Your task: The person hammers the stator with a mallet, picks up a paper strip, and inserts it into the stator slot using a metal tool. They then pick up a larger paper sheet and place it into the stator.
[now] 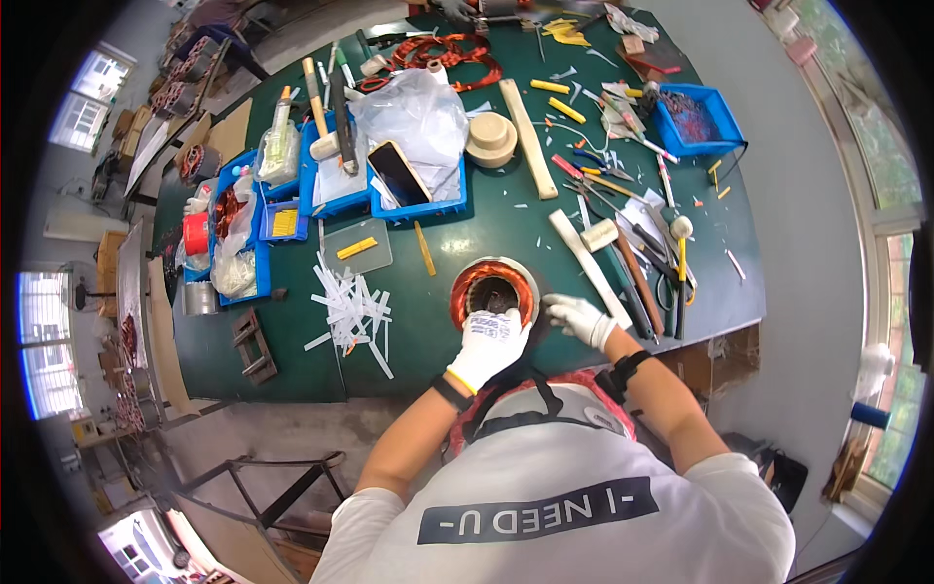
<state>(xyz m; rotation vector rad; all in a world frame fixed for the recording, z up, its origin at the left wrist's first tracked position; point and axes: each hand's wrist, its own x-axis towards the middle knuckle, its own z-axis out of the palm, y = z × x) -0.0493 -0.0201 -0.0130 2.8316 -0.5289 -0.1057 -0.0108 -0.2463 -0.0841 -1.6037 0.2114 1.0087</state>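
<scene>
A motor stator (531, 275), a round metal ring with orange-red copper windings inside, stands on the green table near its front edge. My left hand (491, 343), in a white glove, is closed over the stator's near rim, its fingertips reaching toward the dark bore and partly hidden. Just right of the stator, my white-gloved right hand (581, 319) hovers with fingers apart, pointing left, and holds nothing I can see. A pale wooden strip (589, 265) lies just beyond that hand. Left of the stator are a thin yellow strip (425, 248) and a pile of white paper strips (352, 313).
Blue bins (420, 208) hold bags and a phone (399, 175) at the back left. Scissors (689, 292), mallets (600, 235) and pliers (613, 170) lie on the right. A round wooden block (491, 139) and a blue scrap bin (697, 148) stand farther back.
</scene>
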